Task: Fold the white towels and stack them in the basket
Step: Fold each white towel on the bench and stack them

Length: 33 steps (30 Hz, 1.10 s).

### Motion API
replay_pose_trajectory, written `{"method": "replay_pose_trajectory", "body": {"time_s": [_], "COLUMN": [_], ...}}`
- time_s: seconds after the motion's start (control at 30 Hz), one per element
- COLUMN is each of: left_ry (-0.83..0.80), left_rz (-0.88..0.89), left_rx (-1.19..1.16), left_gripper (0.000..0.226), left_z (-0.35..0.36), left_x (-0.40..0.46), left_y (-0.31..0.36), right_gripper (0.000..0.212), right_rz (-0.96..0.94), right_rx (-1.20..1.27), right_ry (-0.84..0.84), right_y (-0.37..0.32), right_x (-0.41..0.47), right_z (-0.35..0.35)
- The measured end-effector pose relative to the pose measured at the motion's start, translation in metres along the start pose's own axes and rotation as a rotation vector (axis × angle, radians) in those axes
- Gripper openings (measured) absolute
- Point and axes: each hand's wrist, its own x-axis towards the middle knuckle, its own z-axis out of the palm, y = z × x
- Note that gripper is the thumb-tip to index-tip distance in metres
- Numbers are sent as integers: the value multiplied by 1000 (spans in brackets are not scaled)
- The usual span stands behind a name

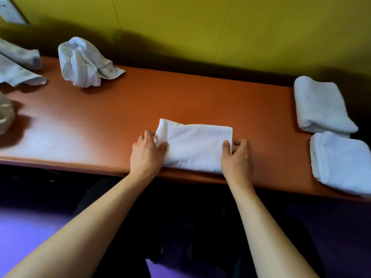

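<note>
White terry, folded into a neat oblong, lies at the near edge of the orange tabletop (100,121): this is the folded towel (193,146) now in hand, squarely between the two hands. The left hand (147,152) rests at its left end, thumb lying on top of the cloth and fingers along the side, seemingly tucked at the edge, while the right hand (236,155) pinches the right end between thumb and curled fingers. The step looks to be either one more fold or squaring the bundle before it is lifted. To do it well, both ends should be gripped through all the layers, not only the top one, so the fold does not slide open; edges should be lined up and the cloth pressed flat before it leaves the tabletop. Two finished towels sit well to the right, the farther folded towel (321,105) just behind the nearer folded towel (343,163), and they give the size to match. A crumpled towel (84,61) waits at the far left, with a rumpled greyish towel (18,65) beyond it at the frame's edge. The basket cannot be identified with certainty (a pale, blurred object (6,113) at the left edge may be it, but that is unclear), so stacking appears not yet begun.
</note>
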Motion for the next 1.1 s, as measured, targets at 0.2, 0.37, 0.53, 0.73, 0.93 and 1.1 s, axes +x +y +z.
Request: {"method": "replay_pose_trajectory", "body": {"time_s": [0.2, 0.37, 0.53, 0.73, 0.93, 1.1], "left_ry": [-133, -178, -343, -550, -797, -993], "left_rz": [-169, -351, -660, -554, -386, -266], "left_rx": [-112, -250, -681, -860, -958, -857], "left_gripper": [48, 65, 41, 20, 30, 59], "left_z": [2, -2, -10, 6, 29, 46], "left_x": [-12, -19, -13, -21, -34, -41], "left_y": [21, 44, 68, 119, 162, 177], "right_gripper": [57, 35, 30, 32, 44, 51], "right_rz": [115, 621, 625, 545, 500, 339], "right_rx": [-15, 615, 764, 1081, 1412, 1072], "right_ry": [-173, -286, -374, -260, -287, -405], "right_y": [17, 19, 32, 51, 57, 74], "right_x": [-21, -3, 7, 34, 65, 58], "right_z": [-14, -35, -56, -95, -143, -145]}}
